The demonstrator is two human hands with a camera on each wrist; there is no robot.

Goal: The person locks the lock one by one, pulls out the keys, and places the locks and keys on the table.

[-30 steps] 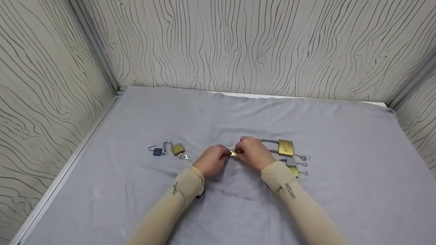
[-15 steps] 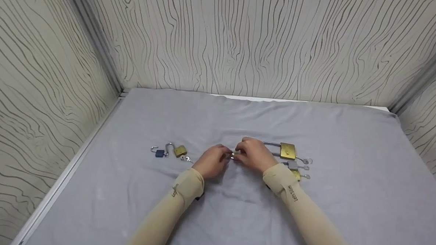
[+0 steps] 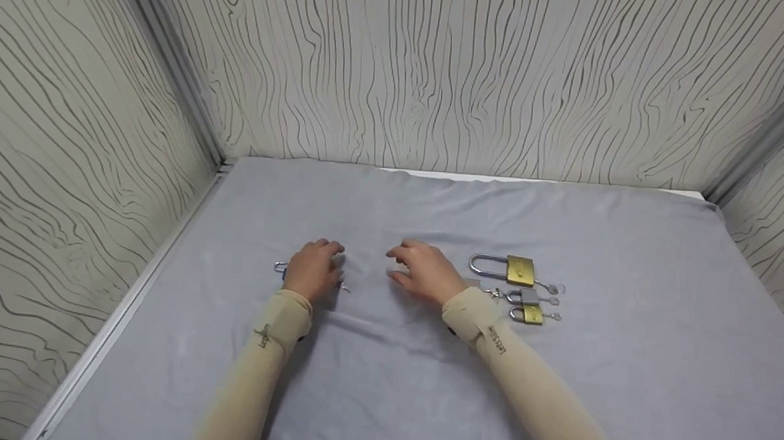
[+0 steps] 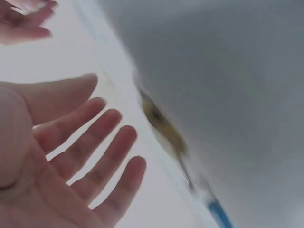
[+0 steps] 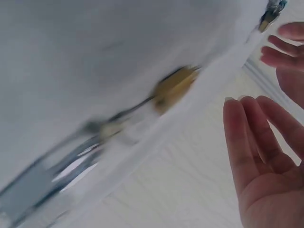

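Observation:
My left hand [image 3: 312, 269] hovers over the left group of padlocks, its fingers spread with nothing in them. Mostly behind it lies a blue padlock [image 4: 219, 214], whose shackle [image 3: 280, 266] peeks out; a brass padlock [image 4: 161, 123] is blurred in the left wrist view. Small keys [image 3: 345, 287] show beside the fingers. My right hand [image 3: 426, 271] is held apart, fingers extended and holding nothing. Beside its wrist are a partly hidden greyish lock body [image 3: 472, 284] and keys [image 3: 495, 292]. The right wrist view has a blurred brass padlock [image 5: 173, 90].
Right of the right hand lie a large brass padlock [image 3: 520, 270] with a long shackle, a silver padlock [image 3: 528, 297] and a small brass padlock [image 3: 532, 314], each with a key in it. Grey cloth [image 3: 384, 391] covers the table; patterned walls [image 3: 438, 76] enclose it.
Earlier both hands pinched a small brass-coloured thing between them at the middle. They have let go and parted; the left hand moved left over the padlocks, the right slightly left.

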